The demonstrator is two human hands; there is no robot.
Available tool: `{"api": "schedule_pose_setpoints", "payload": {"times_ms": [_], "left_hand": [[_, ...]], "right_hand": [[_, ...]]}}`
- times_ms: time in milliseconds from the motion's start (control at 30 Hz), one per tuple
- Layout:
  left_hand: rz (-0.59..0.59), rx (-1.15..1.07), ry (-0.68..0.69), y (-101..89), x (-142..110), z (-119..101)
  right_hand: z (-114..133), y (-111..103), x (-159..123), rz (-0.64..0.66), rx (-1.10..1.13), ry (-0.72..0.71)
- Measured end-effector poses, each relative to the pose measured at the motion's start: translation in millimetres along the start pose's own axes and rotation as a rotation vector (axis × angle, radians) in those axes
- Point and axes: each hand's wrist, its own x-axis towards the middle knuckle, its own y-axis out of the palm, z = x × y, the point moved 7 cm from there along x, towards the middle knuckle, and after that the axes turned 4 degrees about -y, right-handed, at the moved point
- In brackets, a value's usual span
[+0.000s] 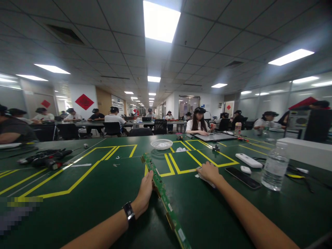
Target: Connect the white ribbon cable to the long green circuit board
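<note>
My left hand [145,190] grips a long green circuit board [164,197] by its left edge, thumb on top. The board is tilted, its far end raised over the table and its near end running out of the bottom of the view. To the right, my right hand [209,172] is closed on a pale, crumpled cloth or tissue [207,180] at the tabletop. Its fingertips are partly hidden. Beyond the board stands a white basket [161,148] with bits of white paper in it.
Right of my right arm lie a black phone [242,177], a white power bank [249,160], a small white case [245,169] and a water bottle [275,167]. Power drills [49,157] lie at the left. Yellow tape [88,177] marks the green table [103,214]. A person [198,124] sits opposite.
</note>
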Motion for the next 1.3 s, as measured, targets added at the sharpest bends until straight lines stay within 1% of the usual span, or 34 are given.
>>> {"api": "schedule_pose_setpoints", "payload": {"times_ms": [100,167,267,333,400,467,567,633,700,800,900,1033,1167,1300], "left_hand": [[0.080,-0.034,-0.001,9.3,-5,-7],[0.098,-0.017,-0.003,12.3,-8,-9],[0.132,0.023,-0.005,15.0,-11,-10],[0.164,0.054,-0.014,16.7,-12,-8],[0.183,0.082,-0.020,17.9,-13,-7],[0.211,0.094,-0.018,20.9,-14,-7],[0.265,0.099,-0.023,27.1,-15,-8],[0.265,0.126,-0.033,28.4,-14,-7],[0.256,0.152,-0.030,28.3,-13,-6],[0.278,0.166,-0.014,29.6,-13,-5],[0.312,0.178,-0.018,31.6,-14,-5],[0.324,0.194,-0.021,32.3,-15,-6],[0.324,0.190,-0.032,32.8,-15,-7],[0.335,0.192,-0.039,33.7,-17,-8]], "right_hand": [[-2,10,3,0.032,0.024,-0.020],[1,13,4,0.031,0.057,-0.051],[11,13,6,0.028,0.133,-0.120],[22,11,5,0.013,0.219,-0.194],[38,7,1,0.004,0.347,-0.291],[60,3,-8,0.033,0.487,-0.396],[95,-1,-28,0.156,0.695,-0.510],[115,-3,-40,0.253,0.824,-0.550],[127,-4,-48,0.320,0.929,-0.561],[133,-2,-51,0.349,1.028,-0.538],[133,3,-48,0.330,1.078,-0.509],[134,7,-48,0.330,1.097,-0.513],[138,3,-51,0.323,1.095,-0.557],[136,2,-50,0.320,1.090,-0.544]]}}
